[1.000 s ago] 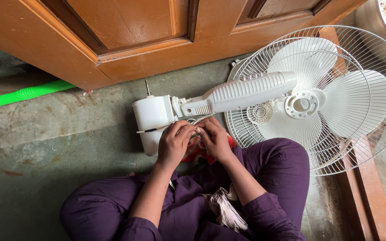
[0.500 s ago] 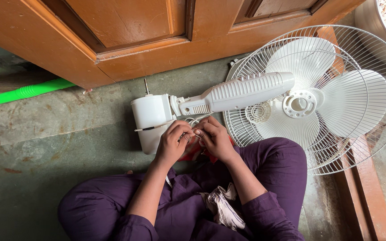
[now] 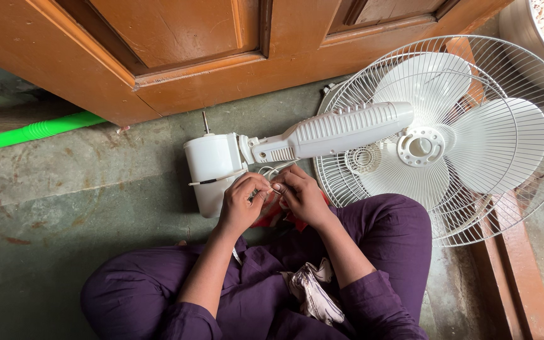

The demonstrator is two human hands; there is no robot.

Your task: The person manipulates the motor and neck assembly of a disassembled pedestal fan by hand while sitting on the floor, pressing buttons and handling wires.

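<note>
— What is lying on the floor in front of the seated person?

— A white plastic fan (image 3: 347,132) laid on its side on the greenish concrete floor (image 3: 64,208). Its round wire grille (image 3: 517,82) with pale blades sits to the person's right, against the foot of a brown wooden door (image 3: 177,56). Its ribbed neck runs from the grille toward a boxy white plastic base housing (image 3: 212,170) at the other end.

— And the hands?

— Both meet just below the neck, beside the base housing. The left hand (image 3: 240,204) has its fingers curled and pinched together on thin white wires (image 3: 271,170) that loop out from the joint between neck and housing. The right hand (image 3: 303,195) is touching the left, fingers likewise bent in on the same spot. Exactly what each fingertip grips is too small to make out.

— Anything under the hands?

— A bit of something red (image 3: 272,217) shows between the hands and the lap; I cannot tell what it is.

— What else is around?

— The person sits cross-legged in dark purple clothing (image 3: 385,239), with a crumpled pale cloth (image 3: 313,293) in the lap. A bright green corrugated hose (image 3: 33,133) lies along the floor at the far left, well apart from the fan. A thin dark cord (image 3: 212,181) crosses the housing's face.
</note>
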